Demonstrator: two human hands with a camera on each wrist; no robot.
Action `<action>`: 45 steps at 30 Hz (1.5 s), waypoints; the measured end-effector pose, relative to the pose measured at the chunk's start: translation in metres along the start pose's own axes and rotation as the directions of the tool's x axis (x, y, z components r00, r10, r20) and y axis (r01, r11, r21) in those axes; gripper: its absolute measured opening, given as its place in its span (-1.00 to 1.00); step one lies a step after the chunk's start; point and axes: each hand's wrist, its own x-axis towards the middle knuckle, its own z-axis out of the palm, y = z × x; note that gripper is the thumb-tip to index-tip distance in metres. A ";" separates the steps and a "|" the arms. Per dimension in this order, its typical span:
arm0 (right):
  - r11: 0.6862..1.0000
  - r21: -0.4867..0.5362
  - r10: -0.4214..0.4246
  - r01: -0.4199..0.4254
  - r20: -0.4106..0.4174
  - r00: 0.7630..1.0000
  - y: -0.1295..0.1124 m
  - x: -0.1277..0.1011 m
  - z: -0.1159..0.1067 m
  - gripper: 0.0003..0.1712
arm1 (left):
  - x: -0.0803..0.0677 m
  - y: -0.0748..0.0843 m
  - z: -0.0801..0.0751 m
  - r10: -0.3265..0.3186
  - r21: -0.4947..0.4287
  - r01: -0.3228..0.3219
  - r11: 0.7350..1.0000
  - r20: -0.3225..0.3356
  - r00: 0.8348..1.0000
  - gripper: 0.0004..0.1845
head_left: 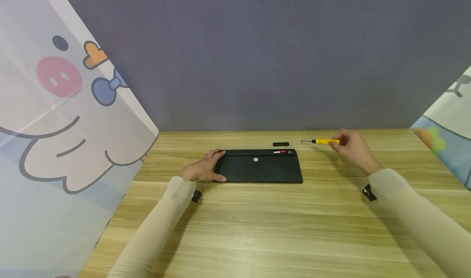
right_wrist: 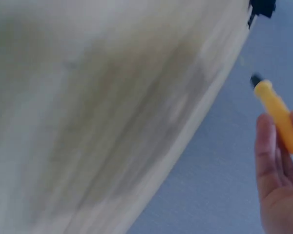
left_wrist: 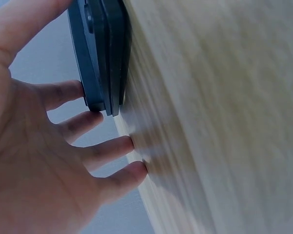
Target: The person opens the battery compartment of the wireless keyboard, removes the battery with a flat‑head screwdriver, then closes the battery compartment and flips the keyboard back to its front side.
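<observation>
A black keyboard (head_left: 272, 169) lies underside up on the table, with a small red-and-white battery (head_left: 279, 151) in the slot along its far edge. My left hand (head_left: 203, 167) rests at its left end, thumb on the near corner and fingers by the far one. In the left wrist view, those fingers (left_wrist: 71, 92) are spread and fairly straight, touching the keyboard's end and the tabletop. My right hand (head_left: 351, 147) pinches the yellow handle of a screwdriver (head_left: 325, 141), held right of the keyboard with its tip to the left. The right wrist view shows the handle (right_wrist: 278, 114).
Just behind the keyboard lies a small black cover strip (head_left: 281, 144). The wooden table (head_left: 250, 229) ends at a grey upright panel (head_left: 257, 57) at the back. Cartoon-printed cloths (head_left: 92, 131) hang at both sides.
</observation>
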 end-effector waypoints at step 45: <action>0.953 -0.288 0.204 -0.097 0.368 0.907 -0.015 -0.031 0.010 -0.36 | 0.002 -0.001 0.004 0.001 -0.019 -0.002 1.000 -0.029 1.000 0.07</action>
